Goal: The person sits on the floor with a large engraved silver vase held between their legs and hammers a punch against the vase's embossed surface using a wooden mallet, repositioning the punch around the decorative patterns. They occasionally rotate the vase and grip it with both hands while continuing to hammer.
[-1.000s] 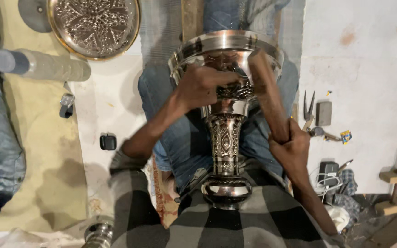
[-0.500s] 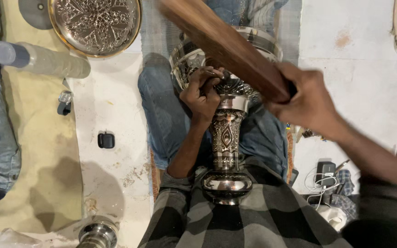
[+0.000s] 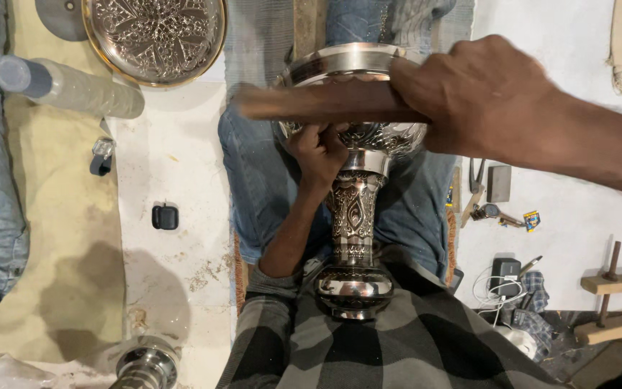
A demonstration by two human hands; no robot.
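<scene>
White floor (image 3: 174, 158) underneath, engraved metal vase (image 3: 354, 209) lying across lap, left hand (image 3: 318, 151) clamped under its bowl, right hand (image 3: 480, 97) fisted on wooden stick (image 3: 325, 102) across its rim; mistimed swing likely to dent rim or hit left fingers.

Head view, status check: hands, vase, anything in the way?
Left hand grips engraved metal vase under its bowl. Right hand holds wooden stick across the rim. Nothing blocking.

Right hand (image 3: 480, 97) around a brown wooden mallet (image 3: 325, 102) across an engraved silver metal goblet-shaped vase (image 3: 354, 209), left hand (image 3: 317, 151) beneath its bowl.
</scene>
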